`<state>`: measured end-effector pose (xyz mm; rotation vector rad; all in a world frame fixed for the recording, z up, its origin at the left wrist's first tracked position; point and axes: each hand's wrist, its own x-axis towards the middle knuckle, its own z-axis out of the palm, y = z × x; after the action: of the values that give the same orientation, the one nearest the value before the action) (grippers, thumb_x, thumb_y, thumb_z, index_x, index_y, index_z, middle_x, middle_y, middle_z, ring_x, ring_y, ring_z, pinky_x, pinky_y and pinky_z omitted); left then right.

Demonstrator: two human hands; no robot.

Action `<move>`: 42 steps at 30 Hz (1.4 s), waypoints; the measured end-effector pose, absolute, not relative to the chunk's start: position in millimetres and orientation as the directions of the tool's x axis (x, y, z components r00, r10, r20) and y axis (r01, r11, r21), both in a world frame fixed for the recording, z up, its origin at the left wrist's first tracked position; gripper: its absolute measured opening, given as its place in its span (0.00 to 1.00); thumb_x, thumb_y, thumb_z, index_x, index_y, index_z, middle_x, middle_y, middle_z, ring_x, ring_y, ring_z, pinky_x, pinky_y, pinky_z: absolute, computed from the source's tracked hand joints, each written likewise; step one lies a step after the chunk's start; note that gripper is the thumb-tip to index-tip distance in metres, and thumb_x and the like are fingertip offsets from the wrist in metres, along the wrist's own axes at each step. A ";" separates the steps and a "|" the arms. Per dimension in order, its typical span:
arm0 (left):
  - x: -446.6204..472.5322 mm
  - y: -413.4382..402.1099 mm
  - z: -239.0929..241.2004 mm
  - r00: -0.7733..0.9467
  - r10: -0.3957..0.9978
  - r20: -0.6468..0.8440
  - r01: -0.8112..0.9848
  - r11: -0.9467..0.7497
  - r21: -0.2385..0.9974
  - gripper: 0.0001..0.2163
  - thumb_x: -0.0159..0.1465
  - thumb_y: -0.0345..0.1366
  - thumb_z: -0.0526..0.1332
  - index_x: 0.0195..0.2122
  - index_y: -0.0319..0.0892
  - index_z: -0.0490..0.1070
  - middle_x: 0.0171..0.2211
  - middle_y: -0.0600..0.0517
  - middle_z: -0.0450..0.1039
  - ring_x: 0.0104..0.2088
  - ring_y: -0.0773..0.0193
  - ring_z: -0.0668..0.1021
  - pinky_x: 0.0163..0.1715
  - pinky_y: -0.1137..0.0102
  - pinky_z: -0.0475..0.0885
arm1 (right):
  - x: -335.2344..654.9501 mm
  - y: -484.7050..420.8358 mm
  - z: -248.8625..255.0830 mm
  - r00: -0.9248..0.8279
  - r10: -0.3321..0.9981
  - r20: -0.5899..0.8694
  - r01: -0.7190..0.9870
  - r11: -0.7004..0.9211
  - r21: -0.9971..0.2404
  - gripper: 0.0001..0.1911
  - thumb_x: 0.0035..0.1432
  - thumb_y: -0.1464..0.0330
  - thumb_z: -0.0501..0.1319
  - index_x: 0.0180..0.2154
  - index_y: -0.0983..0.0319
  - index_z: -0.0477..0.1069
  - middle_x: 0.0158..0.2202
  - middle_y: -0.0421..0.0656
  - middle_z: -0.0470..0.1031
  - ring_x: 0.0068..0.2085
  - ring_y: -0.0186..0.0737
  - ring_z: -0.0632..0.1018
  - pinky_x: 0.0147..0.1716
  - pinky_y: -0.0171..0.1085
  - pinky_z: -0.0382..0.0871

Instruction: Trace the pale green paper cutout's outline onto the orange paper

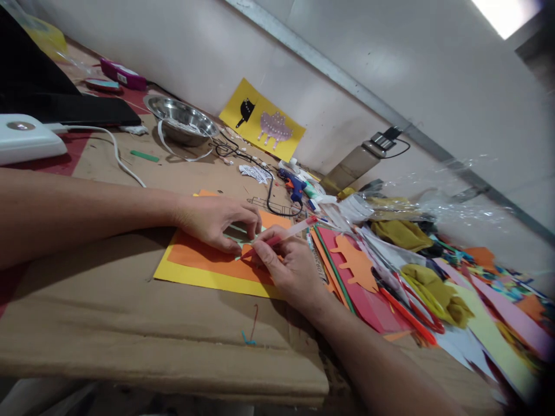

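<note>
Head view: the open left hand pins orange paper flat on the counter, steadying it while the right hand pinches a pink pen.

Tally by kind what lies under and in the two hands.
Orange paper sheet: 1, pressed by the left hand
Yellow paper sheet: 1, beneath the orange one
Slim red pen-like tool: 1, in the grip of the right hand
Total: 3
</note>
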<state>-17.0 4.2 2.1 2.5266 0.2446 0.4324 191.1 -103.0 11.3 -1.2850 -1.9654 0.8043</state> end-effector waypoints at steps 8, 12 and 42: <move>-17.4 4.5 2.9 0.932 0.257 0.257 0.075 -0.827 0.557 0.06 0.63 0.33 0.67 0.41 0.42 0.74 0.50 0.45 0.76 0.53 0.54 0.78 0.57 0.64 0.71 | 191.4 -103.8 13.6 -0.324 0.931 0.170 0.539 0.330 -0.775 0.10 0.68 0.61 0.62 0.34 0.57 0.71 0.26 0.41 0.82 0.25 0.37 0.79 0.26 0.34 0.70; -16.7 4.2 3.3 0.932 0.258 0.253 0.077 -0.826 0.558 0.06 0.62 0.33 0.67 0.41 0.42 0.74 0.50 0.45 0.76 0.52 0.54 0.78 0.57 0.64 0.71 | 191.8 -103.6 13.7 -0.335 0.925 0.179 0.552 0.347 -0.758 0.10 0.69 0.61 0.61 0.35 0.57 0.72 0.26 0.42 0.82 0.25 0.39 0.81 0.26 0.34 0.71; -17.1 4.4 2.9 0.930 0.266 0.254 0.088 -0.831 0.549 0.06 0.63 0.34 0.67 0.40 0.42 0.74 0.49 0.45 0.77 0.51 0.53 0.79 0.55 0.64 0.72 | 191.5 -103.1 10.3 -0.287 0.943 0.169 0.528 0.303 -0.793 0.12 0.69 0.58 0.60 0.35 0.58 0.71 0.28 0.43 0.81 0.27 0.38 0.81 0.28 0.35 0.73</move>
<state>-17.1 4.4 2.9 2.5353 0.2516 0.4352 191.5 -103.1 10.3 -1.3055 -1.9305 0.8267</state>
